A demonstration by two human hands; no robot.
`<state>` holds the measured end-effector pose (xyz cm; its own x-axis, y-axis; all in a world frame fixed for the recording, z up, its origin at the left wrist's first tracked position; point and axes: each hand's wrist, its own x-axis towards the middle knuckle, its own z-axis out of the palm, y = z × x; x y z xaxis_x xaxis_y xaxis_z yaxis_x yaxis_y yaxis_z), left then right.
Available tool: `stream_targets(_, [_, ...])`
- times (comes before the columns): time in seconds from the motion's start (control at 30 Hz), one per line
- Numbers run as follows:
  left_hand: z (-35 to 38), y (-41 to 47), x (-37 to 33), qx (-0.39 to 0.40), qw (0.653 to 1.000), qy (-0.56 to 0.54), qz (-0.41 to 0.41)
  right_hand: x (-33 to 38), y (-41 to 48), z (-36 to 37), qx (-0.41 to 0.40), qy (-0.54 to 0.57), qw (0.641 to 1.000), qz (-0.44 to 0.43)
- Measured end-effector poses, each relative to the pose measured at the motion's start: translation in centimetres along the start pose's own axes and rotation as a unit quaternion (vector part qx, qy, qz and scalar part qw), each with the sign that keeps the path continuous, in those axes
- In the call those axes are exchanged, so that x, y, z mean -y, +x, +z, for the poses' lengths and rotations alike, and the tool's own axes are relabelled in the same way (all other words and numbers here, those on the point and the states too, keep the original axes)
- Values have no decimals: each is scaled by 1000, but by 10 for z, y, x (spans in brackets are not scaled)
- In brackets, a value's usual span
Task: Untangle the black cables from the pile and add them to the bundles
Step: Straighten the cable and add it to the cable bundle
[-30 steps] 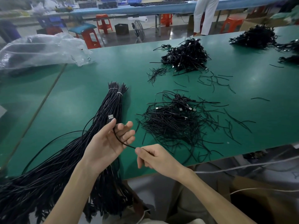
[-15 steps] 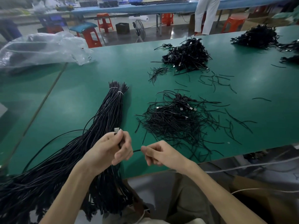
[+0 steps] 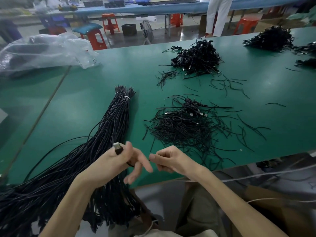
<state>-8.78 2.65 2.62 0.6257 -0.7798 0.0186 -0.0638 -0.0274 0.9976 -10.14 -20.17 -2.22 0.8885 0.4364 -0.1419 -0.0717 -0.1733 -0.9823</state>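
Held above the near tabletop [image 3: 82, 103] edge: light, limp black cable [image 3: 118, 148], plug end clamped in left grip [image 3: 118, 162], tail seemingly pinched in right grip [image 3: 169, 159]. Best taken near the stiff plug.

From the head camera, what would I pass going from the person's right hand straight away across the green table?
Right hand, pinching a cable → loose tangle of cables → denser heap of cables → person in white trousers beyond the table.
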Motion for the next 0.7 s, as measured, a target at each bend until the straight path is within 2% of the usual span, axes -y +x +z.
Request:
stream_targets(0.07, [4, 1, -4, 70, 994, 68, -47, 4, 4, -3, -6, -23, 1000, 12])
stream_targets(0.13, [14, 6, -5, 102, 980, 136, -103, 8, 8, -3, -23, -37, 999, 7])
stream_targets(0.2, [22, 12, 0, 87, 960, 221, -145, 15, 11, 0, -31, -68, 997, -17])
stream_targets(0.27, [24, 17, 4, 70, 952, 261, -143, 23, 12, 5, -40, -131, 990, -38])
stream_targets(0.3, [24, 18, 5, 78, 959, 241, -128, 27, 12, 7, -45, -161, 985, -45])
stream_targets(0.37, [29, 18, 3, 124, 979, 131, -99, 35, 12, 10, -36, -187, 980, -57])
stream_targets(0.47, [36, 17, 2, 176, 980, 49, -81, 43, 13, 9, -8, -175, 982, -72])
stream_targets(0.63, [27, 19, 9, 33, 989, 109, -92, 42, 12, 4, -53, -155, 983, -89])
stream_targets(0.7, [24, 18, 16, 7, 986, 132, -100, 40, 10, 1, -63, -148, 983, -90])
